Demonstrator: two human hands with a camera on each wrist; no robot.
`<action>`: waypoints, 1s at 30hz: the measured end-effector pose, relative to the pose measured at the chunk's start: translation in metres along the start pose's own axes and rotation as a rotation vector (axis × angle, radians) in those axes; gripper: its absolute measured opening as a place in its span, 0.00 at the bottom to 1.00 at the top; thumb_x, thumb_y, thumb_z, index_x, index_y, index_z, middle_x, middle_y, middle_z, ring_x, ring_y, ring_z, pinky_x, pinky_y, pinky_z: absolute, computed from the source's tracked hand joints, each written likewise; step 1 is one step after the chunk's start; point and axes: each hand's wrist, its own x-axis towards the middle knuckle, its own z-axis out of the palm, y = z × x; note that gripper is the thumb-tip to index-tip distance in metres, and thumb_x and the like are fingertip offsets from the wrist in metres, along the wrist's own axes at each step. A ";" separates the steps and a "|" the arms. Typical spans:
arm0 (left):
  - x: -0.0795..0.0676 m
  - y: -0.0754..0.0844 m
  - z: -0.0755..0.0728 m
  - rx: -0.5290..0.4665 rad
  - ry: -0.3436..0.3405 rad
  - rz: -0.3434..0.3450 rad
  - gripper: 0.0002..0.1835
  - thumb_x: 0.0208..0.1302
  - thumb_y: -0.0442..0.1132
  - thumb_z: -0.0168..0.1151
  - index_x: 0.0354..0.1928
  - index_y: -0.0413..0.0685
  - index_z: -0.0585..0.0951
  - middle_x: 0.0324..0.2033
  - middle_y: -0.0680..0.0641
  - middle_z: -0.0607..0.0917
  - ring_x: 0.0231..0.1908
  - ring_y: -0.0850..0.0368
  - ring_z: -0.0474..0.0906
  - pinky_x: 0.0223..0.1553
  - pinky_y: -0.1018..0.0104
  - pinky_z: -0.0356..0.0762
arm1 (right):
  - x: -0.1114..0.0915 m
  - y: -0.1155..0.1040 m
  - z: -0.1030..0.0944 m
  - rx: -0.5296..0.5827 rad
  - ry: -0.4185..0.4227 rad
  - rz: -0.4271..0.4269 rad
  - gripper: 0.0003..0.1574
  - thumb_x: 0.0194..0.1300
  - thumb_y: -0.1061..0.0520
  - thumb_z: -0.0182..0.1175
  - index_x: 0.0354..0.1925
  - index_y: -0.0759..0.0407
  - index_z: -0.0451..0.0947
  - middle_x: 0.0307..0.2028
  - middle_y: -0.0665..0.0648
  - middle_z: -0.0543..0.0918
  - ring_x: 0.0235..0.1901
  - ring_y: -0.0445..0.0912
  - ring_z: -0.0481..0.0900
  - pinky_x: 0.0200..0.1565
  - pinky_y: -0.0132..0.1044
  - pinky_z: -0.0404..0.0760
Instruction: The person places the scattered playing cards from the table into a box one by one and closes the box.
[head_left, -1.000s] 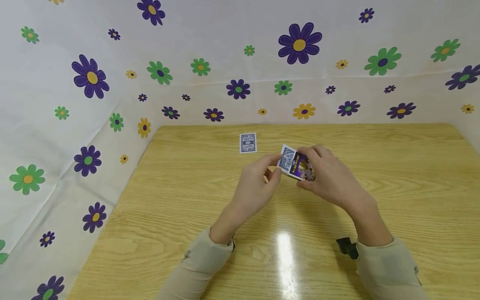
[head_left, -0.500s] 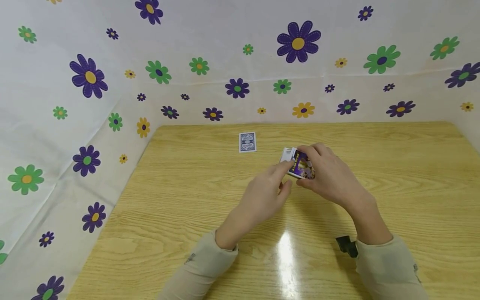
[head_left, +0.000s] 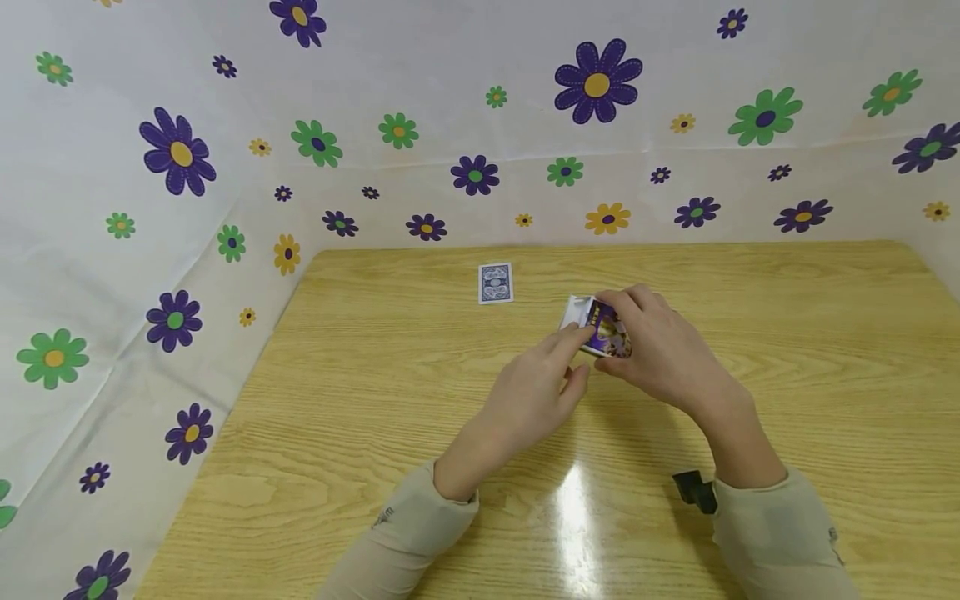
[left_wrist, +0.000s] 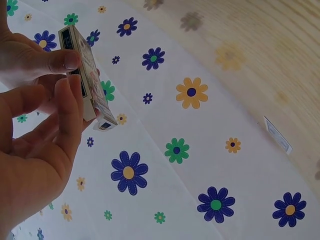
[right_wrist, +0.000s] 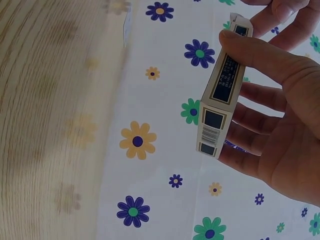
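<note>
My right hand (head_left: 663, 354) holds a small playing-card box (head_left: 608, 336) above the table, thumb on one narrow side and fingers on the other. The box has a purple picture front with yellow lettering, and its white flap (head_left: 573, 312) extends from the left end. A barcode marks the box end (right_wrist: 210, 131) in the right wrist view. My left hand (head_left: 525, 392) reaches in from the left, index finger extended and touching the box near its mouth. That hand's thumb stands apart from the box in the left wrist view. Any cards inside the box are hidden.
A single blue-backed playing card (head_left: 495, 283) lies face down near the back of the wooden table (head_left: 360, 375). White cloth (head_left: 405, 83) with printed flowers rises behind and to the left. A black device (head_left: 695, 492) sticks out at the right sleeve.
The blue-backed cards showing at the box's mouth have gone into it, leaving the white flap visible. My left hand has let go of them and shifted right to the box.
</note>
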 end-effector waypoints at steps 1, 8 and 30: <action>0.001 0.000 0.000 -0.012 -0.004 -0.006 0.23 0.72 0.36 0.56 0.68 0.41 0.70 0.63 0.36 0.76 0.40 0.55 0.86 0.34 0.74 0.80 | 0.000 0.001 0.000 0.001 0.001 0.000 0.49 0.52 0.57 0.78 0.67 0.64 0.66 0.54 0.67 0.73 0.50 0.59 0.75 0.51 0.56 0.79; 0.005 -0.003 -0.012 -0.137 0.024 -0.086 0.24 0.72 0.37 0.56 0.68 0.44 0.69 0.56 0.42 0.81 0.39 0.57 0.83 0.26 0.76 0.76 | 0.000 0.003 -0.003 0.009 -0.005 0.026 0.50 0.52 0.56 0.77 0.68 0.63 0.65 0.55 0.66 0.73 0.49 0.57 0.75 0.50 0.52 0.80; 0.084 -0.154 -0.020 0.042 -0.309 -0.463 0.33 0.71 0.40 0.51 0.76 0.41 0.58 0.71 0.30 0.60 0.68 0.33 0.60 0.69 0.41 0.59 | 0.000 0.004 0.002 0.023 -0.028 0.035 0.47 0.54 0.54 0.76 0.67 0.61 0.66 0.55 0.63 0.74 0.48 0.54 0.75 0.50 0.50 0.80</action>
